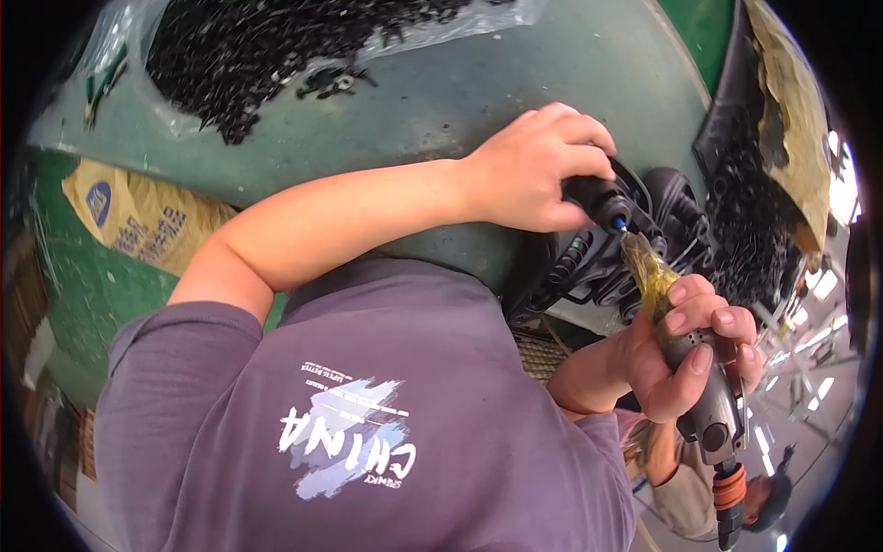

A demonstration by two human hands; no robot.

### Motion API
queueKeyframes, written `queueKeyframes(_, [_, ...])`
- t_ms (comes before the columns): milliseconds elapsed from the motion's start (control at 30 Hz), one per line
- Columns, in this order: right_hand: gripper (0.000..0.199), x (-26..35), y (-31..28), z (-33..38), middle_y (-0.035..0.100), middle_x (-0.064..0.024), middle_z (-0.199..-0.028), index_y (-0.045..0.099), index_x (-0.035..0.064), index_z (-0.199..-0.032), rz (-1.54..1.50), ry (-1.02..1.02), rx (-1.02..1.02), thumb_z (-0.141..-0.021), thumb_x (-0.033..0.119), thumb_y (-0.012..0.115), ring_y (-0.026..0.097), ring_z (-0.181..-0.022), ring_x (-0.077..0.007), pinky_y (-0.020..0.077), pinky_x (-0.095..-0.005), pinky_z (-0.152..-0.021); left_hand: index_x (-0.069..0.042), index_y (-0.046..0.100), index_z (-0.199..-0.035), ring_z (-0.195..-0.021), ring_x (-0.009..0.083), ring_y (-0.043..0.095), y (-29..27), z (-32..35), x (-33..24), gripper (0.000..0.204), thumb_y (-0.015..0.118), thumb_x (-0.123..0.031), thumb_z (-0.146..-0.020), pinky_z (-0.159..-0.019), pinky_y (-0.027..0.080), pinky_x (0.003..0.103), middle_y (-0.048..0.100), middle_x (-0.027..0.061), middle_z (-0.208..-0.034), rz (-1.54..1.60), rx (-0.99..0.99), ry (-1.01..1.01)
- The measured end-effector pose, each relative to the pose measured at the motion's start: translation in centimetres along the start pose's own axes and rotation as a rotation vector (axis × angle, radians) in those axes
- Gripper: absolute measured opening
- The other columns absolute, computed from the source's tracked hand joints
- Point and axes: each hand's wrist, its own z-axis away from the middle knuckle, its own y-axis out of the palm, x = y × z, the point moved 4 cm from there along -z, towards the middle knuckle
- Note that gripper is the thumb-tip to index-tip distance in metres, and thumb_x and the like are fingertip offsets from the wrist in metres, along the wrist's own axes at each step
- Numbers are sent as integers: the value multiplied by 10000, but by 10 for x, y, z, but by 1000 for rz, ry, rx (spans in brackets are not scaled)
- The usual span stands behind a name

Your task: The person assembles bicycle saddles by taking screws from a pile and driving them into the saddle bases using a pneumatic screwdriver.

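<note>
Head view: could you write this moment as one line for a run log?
left hand: holds black part | right hand: grips air screwdriver, tip at part | green table: bag of black screws

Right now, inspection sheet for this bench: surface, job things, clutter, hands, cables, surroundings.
Surface: green table, worn, with a curved edge.
Job things: black part at the table edge; driver with its tip at the part's top.
Clutter: clear bag of black screws at the far left; black parts heap on the right.
Hands: left hand grips the part; right hand is wrapped round the driver.
Cables: orange hose fitting at the driver's rear end; hose beyond not visible.
Surroundings: tan sack on the floor to the left; another person beyond the driver.
</note>
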Motion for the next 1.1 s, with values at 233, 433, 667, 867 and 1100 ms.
queueKeyframes(233, [562, 20, -13, 3, 587, -188, -1265, 437, 113, -1544, -129, 12, -96, -997, 33, 539, 652, -770, -224, 578, -461, -760, -103, 753, -1144, -1220, 353, 610, -1, -11, -5, 505, 919, -170, -672, -1054, 498, 460, 674, 102, -1307, -33, 81, -10])
queueKeyframes(433, [492, 9, -22, 16, 600, -160, -1238, 488, 157, -1496, -193, 43, -168, -1027, 23, 547, 650, -829, -217, 563, -460, -843, -82, 763, -1165, -1230, 332, 628, 6, -13, -5, 513, 937, -131, -685, -1047, 509, 443, 675, 141, -1334, -37, 150, -28])
queueKeyframes(667, [445, -3, -19, 15, 602, -182, -1208, 470, 148, -1406, -175, 111, -132, -1001, -3, 576, 648, -833, -220, 582, -473, -851, -75, 757, -1171, -1243, 332, 624, 11, -15, -5, 522, 915, -99, -675, -1057, 506, 447, 666, 140, -1350, -9, 140, -68])
queueKeyframes(867, [469, -9, 2, 8, 606, -211, -1193, 447, 118, -1400, -35, 147, -46, -975, -52, 550, 650, -851, -241, 599, -472, -850, -93, 764, -1158, -1223, 344, 620, 5, -11, -2, 530, 918, -138, -653, -1052, 499, 455, 670, 129, -1340, -51, 119, -37])
queueKeyframes(1100, [433, -4, 22, 4, 628, -211, -1133, 452, 112, -1328, 71, 164, -56, -967, -53, 626, 669, -838, -243, 616, -427, -820, -113, 763, -1170, -1238, 337, 607, 2, -7, -2, 520, 899, -162, -671, -1077, 487, 459, 668, 107, -1331, -25, 70, -1])
